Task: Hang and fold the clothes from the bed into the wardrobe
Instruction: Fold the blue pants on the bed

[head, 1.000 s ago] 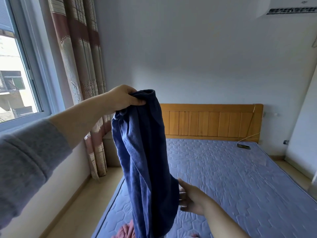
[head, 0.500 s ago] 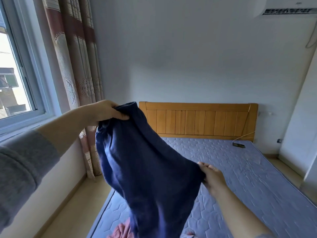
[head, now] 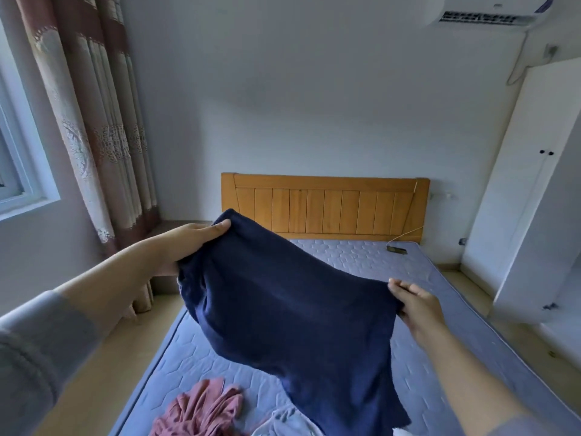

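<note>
Dark blue garment (head: 292, 309) up in the air, stretched wide between both hands above the bed (head: 440, 278). It is thick, plain cloth; its top edge runs taut and its lower end hangs in a loose fold towards the near end of the mattress.

Left hand (head: 195, 243) grips the upper left corner, thumb on top and fingers curled under. Right hand (head: 415, 306) pinches the right edge, fingers bunched on the cloth.

Below lie a crumpled pink garment (head: 201, 410) and a pale garment (head: 283, 423), just beside each other. Far half of the mattress is bare apart from a small dark object (head: 396, 249) near the headboard (head: 323, 206). Curtain (head: 94, 121) to the left, white wardrobe (head: 534, 184) along the right, its door (head: 540, 247) swung out towards the bed.
</note>
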The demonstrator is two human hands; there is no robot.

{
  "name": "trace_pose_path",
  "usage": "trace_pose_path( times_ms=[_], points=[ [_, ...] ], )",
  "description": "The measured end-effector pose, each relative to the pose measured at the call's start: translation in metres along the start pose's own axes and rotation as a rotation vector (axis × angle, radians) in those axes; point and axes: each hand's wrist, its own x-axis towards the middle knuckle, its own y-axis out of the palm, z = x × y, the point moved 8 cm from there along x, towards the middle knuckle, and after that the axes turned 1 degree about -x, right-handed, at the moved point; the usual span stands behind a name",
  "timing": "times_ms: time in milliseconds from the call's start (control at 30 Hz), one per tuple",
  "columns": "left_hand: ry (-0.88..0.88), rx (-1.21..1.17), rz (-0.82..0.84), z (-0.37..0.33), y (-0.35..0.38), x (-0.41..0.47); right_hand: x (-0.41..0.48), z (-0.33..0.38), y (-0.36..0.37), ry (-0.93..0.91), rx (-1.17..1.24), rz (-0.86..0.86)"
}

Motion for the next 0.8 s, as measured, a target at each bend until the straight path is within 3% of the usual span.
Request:
trace_pose_path(
  times_ms=[200,400,600,800],
  points=[
    [0.004,0.112,0.042,0.013,0.052,-0.020,-0.038,-0.006,-0.078,-0.004,-0.035,-0.094],
    [0.084,0.154,0.218,0.019,0.104,-0.070,-0.113,-0.003,-0.154,-0.045,-0.110,-0.246],
    [0.065,0.128,0.320,0.074,0.125,-0.139,-0.211,-0.032,-0.199,-0.062,-0.279,-0.391],
    [-0.009,0.033,0.355,0.134,0.146,-0.190,-0.277,-0.076,-0.214,0.018,-0.247,-0.446]
  ],
)
